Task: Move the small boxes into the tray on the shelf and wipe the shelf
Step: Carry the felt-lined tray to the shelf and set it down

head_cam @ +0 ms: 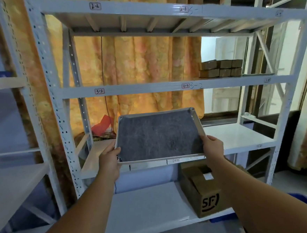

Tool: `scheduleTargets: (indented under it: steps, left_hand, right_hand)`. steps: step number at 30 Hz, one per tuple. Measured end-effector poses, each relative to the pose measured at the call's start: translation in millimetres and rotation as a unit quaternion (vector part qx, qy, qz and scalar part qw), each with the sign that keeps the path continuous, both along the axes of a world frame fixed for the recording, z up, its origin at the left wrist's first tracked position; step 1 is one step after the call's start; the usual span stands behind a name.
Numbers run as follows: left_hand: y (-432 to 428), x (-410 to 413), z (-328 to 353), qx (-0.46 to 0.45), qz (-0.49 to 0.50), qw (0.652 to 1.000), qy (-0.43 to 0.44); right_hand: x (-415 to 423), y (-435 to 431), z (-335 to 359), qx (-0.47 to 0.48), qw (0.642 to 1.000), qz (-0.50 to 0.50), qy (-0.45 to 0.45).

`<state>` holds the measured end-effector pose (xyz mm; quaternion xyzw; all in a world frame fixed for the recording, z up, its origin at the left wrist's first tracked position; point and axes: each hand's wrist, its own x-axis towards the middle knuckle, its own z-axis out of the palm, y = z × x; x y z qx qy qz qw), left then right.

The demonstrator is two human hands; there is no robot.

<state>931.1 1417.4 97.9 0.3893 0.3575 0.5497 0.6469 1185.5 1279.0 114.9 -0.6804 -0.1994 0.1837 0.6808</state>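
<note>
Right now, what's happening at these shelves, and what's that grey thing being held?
A person is holding a shallow tray lined with grey felt, one hand on each side: the left hand grips its left edge, the right hand its right edge. The tray is tilted toward the camera, at the level of the white shelf. It is empty. The small brown boxes are stacked on the shelf above, to the right, untouched. A larger cardboard box sits on the shelf below.
</note>
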Motion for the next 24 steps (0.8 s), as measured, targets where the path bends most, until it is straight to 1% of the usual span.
scheduleTargets:
  steps: [5,8,12,14,17,19,21,24]
  left_hand:
    - [51.9,20.8,35.8,0.015,-0.014,0.999,-0.025]
    - [71.2,39.2,62.6,0.039,-0.022,0.999,-0.030]
    - [90.2,65.7,91.9,0.065,-0.024,0.996,-0.062]
    - [98.4,80.9,106.9,0.070,-0.018,0.993,-0.088]
    - [107.3,110.8,130.7,0.062,-0.002,0.989,-0.135]
    - [112.8,134.7,147.7,0.066,0.012,0.985,-0.157]
    - [119.8,155.8,163.6,0.082,0.029,0.984,-0.156]
    - [129.5,181.4,180.9,0.116,0.044,0.986,-0.115]
  right_hand:
    - [24.8,41.2,34.8,0.051,0.999,-0.006,0.007]
    - [45.7,63.0,54.3,0.081,0.996,-0.014,0.021]
    - [73.2,91.3,84.5,0.132,0.991,-0.007,0.028]
    - [90.0,105.7,98.8,0.148,0.988,0.007,0.049]
    - [118.5,126.5,115.5,0.150,0.986,0.044,0.049]
    - [137.5,138.7,125.5,0.177,0.979,0.066,0.071]
    - [156.5,149.3,136.5,0.204,0.973,0.079,0.081]
    - [187.8,168.1,154.0,0.199,0.977,0.077,0.029]
